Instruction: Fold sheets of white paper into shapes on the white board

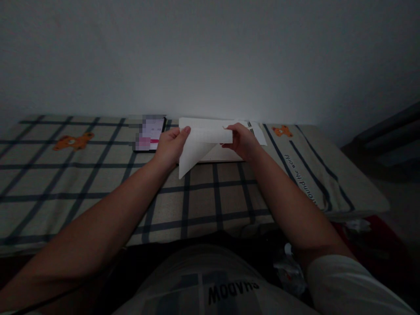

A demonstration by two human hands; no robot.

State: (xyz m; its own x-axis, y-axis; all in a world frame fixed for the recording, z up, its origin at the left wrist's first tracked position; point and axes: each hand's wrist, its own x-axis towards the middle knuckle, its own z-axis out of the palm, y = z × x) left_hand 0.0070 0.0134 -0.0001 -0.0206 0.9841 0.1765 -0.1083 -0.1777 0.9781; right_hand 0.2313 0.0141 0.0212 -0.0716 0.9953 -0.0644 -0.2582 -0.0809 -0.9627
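Observation:
A white sheet of paper (200,146), partly folded, is held up between both hands above a bed covered in a checked cloth (98,183). My left hand (170,146) pinches its left edge with the thumb on top. My right hand (241,141) grips the folded upper edge on the right. One corner of the sheet hangs down in a point towards me. More white paper (259,131) lies flat on the cloth behind the hands.
A phone (149,133) with a lit screen lies on the cloth to the left of my left hand. A plain wall rises behind the bed. The bed's right edge drops off to a dark floor with clutter (354,227).

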